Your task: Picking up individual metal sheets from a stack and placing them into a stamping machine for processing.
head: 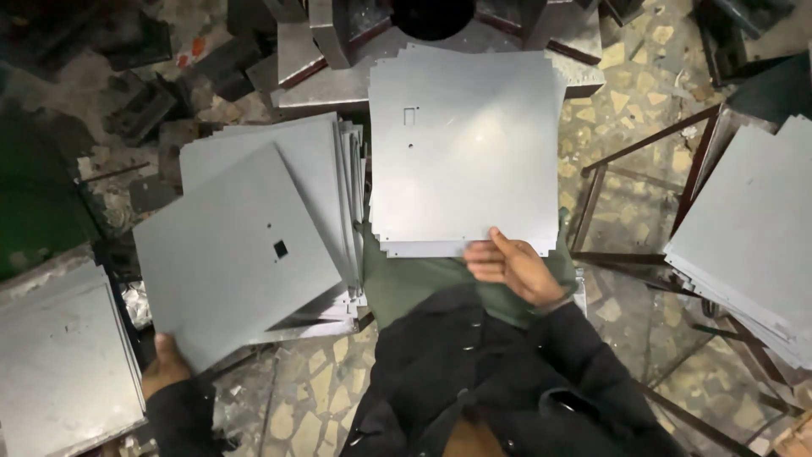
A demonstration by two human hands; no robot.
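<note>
The left hand [165, 366] is gripping the near corner of a single grey metal sheet [237, 254], fingers closed on its edge, and is holding it tilted over a pile of sheets [326, 161] just to the person's left. That sheet is showing a small square hole near its middle. The right hand [512, 267] is clamping the near edge of a second stack of sheets [465, 148], thumb on top and fingers curled underneath, and this stack is resting across the person's lap on a green garment [406, 283]. The far edge of the lap stack is reaching toward a metal machine base [338, 59] at the top of the view. Off to the right, another stack of sheets [744, 228] is lying on a thin metal frame [643, 144]. At the lower left, one more grey stack [59, 355] is sitting flat. A stone-chip floor [626, 101] is showing between everything.
</note>
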